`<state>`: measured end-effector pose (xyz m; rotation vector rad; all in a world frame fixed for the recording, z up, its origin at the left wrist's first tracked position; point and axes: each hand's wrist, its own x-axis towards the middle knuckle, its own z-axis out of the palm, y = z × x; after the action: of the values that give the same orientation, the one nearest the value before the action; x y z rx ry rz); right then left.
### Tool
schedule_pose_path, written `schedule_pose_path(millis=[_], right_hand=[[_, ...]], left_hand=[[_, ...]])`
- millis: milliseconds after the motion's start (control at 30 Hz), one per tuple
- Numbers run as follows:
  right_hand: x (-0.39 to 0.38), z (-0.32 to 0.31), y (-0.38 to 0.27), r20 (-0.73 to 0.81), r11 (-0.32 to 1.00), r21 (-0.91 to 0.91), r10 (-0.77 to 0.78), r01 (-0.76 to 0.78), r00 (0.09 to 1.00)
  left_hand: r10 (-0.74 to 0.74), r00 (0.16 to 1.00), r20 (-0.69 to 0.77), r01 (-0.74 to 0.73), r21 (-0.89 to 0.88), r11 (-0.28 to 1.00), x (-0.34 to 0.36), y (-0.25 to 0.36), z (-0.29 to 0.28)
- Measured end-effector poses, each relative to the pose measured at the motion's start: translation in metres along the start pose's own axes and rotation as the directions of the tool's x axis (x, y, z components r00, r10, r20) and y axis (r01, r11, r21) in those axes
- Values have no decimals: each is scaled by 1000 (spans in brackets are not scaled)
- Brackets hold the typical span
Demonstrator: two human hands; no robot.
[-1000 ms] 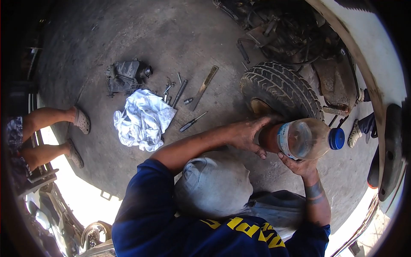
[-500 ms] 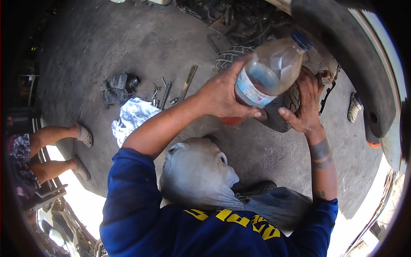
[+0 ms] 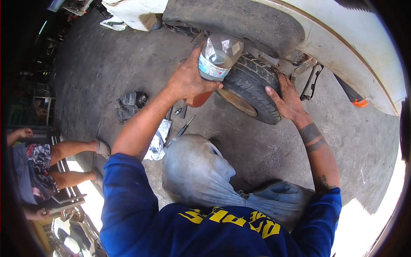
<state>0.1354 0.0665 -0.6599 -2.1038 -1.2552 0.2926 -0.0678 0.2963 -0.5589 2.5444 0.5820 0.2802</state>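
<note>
My left hand (image 3: 188,75) is wrapped round a large clear plastic bottle (image 3: 218,55) with a pale label and a reddish lower part (image 3: 199,100); its blue cap is out of sight. My right hand (image 3: 287,98) grips the tread of a worn tire (image 3: 248,81), thumb apart from the fingers, just right of the bottle. The tire has a rusty-brown inner rim (image 3: 235,103) and sits under a white vehicle's body (image 3: 351,51). Below the bottle lie a screwdriver (image 3: 186,126), small metal parts and a white rag (image 3: 156,143), partly behind my left forearm.
A black part (image 3: 130,105) lies left on the concrete floor (image 3: 90,77). A dark curved panel (image 3: 231,17) overhangs the tire. A black bracket (image 3: 310,83) is at its right. Another person's legs (image 3: 68,150) and hands stand at the left, beside metal clutter.
My hands have moved up toward the vehicle. The bottle has tipped from sideways to more upright and moved left; my right hand has left it for the tire. More white bodywork shows.
</note>
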Motion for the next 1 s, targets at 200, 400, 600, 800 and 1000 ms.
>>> schedule_pose_path(millis=[200, 400, 600, 800, 1000], right_hand=[[2, -46, -13, -338, 919, 331, -96, 214, 936], [-9, -61, -79, -343, 821, 433, -232, 372, 910], [-7, -50, -108, -283, 814, 324, -403, 482, 870], [-7, -36, -94, -335, 483, 797, -148, 364, 930], [-14, -36, -82, -295, 810, 87, -535, 580, 791]], left_hand=[[119, 993, -16, -120, -169, 978, -32, 1, 30], [292, 955, 46, -279, -184, 943, -45, -4, 52], [310, 919, 244, -240, -277, 930, -45, 5, 50], [321, 924, 209, -228, -373, 899, -39, 11, 54], [360, 932, -52, -326, -560, 762, -46, 10, 58]])
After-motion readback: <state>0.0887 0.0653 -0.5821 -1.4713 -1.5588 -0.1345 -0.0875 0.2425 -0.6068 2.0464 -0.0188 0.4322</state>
